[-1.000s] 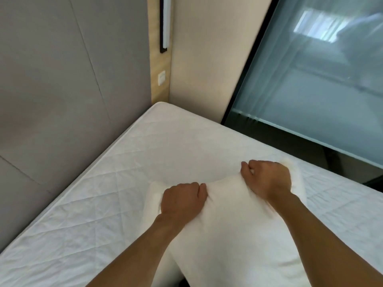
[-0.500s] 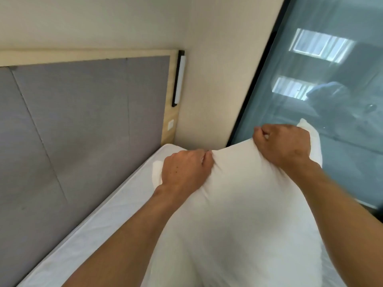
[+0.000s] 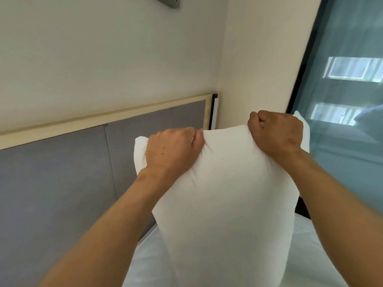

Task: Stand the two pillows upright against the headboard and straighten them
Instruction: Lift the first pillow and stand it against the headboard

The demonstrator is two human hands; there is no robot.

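While it hangs lengthwise above the white mattress (image 3: pixel 306 251), the white pillow (image 3: pixel 226 199) is gripped along its top edge and is held clear of the grey padded headboard (image 3: pixel 62 183), which stands to its left. The headboard is framed in pale wood, and a beige wall (image 3: pixel 103 59) is seen above it. A tall glass panel (image 3: pixel 348 100) in a dark frame is seen at the far right, behind the pillow's right corner. The left hand (image 3: pixel 172 150) is clenched on the fabric near the top left corner; the right hand (image 3: pixel 276 133) is clenched near the top right, slightly higher. Both forearms are extended forward and upward.
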